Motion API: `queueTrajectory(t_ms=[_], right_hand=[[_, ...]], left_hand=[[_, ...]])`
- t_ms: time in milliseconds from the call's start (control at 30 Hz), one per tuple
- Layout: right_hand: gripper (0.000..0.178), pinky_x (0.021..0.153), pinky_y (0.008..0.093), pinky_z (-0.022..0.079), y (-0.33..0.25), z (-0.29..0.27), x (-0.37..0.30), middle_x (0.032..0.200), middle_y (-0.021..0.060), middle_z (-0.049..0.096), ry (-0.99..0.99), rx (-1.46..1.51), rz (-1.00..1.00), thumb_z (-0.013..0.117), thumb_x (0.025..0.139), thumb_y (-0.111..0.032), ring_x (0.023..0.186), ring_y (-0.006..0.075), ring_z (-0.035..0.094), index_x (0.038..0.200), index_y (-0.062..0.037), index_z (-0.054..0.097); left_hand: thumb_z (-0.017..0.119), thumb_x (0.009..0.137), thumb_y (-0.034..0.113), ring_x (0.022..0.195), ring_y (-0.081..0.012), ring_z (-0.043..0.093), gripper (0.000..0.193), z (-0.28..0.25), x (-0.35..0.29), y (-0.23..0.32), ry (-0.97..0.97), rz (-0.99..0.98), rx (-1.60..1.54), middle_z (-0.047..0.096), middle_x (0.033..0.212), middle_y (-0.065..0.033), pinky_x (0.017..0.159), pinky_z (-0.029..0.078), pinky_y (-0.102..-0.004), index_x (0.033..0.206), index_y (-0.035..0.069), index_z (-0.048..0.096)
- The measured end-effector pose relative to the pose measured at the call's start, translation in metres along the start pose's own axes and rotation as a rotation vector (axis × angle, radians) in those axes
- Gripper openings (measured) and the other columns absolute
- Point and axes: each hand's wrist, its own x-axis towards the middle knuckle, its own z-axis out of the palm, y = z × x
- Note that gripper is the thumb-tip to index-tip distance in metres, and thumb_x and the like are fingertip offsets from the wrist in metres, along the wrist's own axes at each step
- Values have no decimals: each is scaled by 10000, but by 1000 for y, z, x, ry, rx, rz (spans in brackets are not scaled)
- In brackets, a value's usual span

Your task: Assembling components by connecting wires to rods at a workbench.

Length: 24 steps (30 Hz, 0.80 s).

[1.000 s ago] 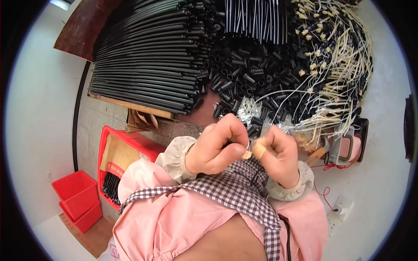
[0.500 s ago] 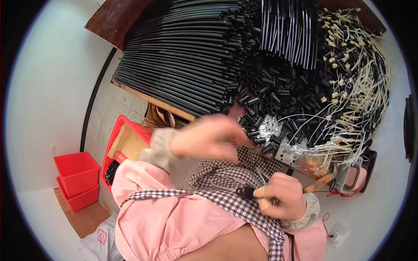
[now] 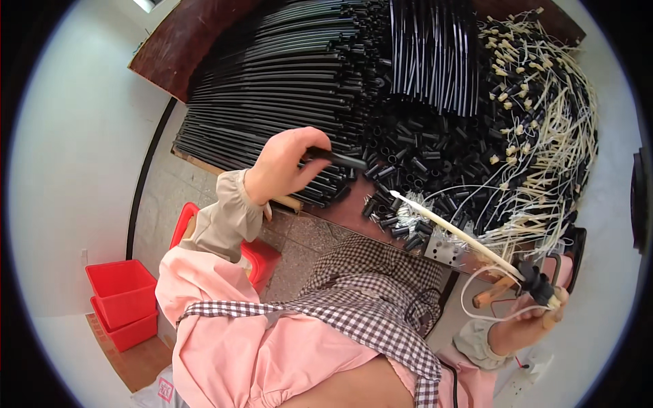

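A short black tube (image 3: 333,158) is pinched in the fingers of the left hand (image 3: 282,166), held up over the edge of the long black tubes (image 3: 272,102) that lie stacked at about 11 o'clock on the work table (image 3: 340,211). The left hand is closed tight around one end of it. Down at 4 o'clock, the right hand (image 3: 527,319) is curled shut on a cream wire (image 3: 456,232) that sticks up toward the middle like a thin stick. A few little black sleeves (image 3: 537,284) already sit on that wire, close to the fist. So some pieces look threaded on, and the tube in the left hand is not on yet, I think. Many loose short black tubes (image 3: 422,163) wait in a heap at 12 o'clock, and a big tangle of cream wires (image 3: 544,149) lies at 2 o'clock, so lots seems left. Red bins (image 3: 122,299) stand on the floor at 8 o'clock.
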Motion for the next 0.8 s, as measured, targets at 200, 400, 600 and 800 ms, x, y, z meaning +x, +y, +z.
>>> queueTrajectory(t_ms=[200, 400, 600, 800], right_hand=[[450, 501, 154, 376, 8, -15, 0, 720, 44, 512, -40, 97, -89, 476, 925, -459, 574, 78, 511, 978, -14, 444], [458, 503, 190, 413, 2, 0, -1, 745, 59, 512, 87, 36, -147, 469, 923, -463, 629, 90, 523, 999, -13, 429], [414, 473, 199, 429, -10, -3, -1, 808, 64, 518, 167, 26, -229, 480, 928, -426, 623, 96, 528, 993, -22, 423], [360, 408, 186, 424, -1, 6, 4, 811, 62, 520, -190, 374, 21, 473, 945, -376, 542, 96, 508, 942, -21, 419]], left_hand=[[677, 727, 95, 619, -208, 582, 291, 8, 14, 34, -112, 295, 48, 571, 725, -51, 533, 472, -307, 1011, 55, 624], [656, 750, 146, 496, -185, 512, 316, 9, 23, 31, -231, 366, 80, 531, 678, -37, 443, 421, -307, 1044, 36, 622], [670, 753, 189, 452, -176, 488, 339, 6, 29, 39, -177, 385, 35, 479, 623, -19, 413, 408, -305, 1062, 55, 628], [661, 795, 187, 455, -168, 486, 424, 3, 18, 105, -360, 284, 144, 444, 593, -32, 398, 393, -282, 1185, 39, 586]])
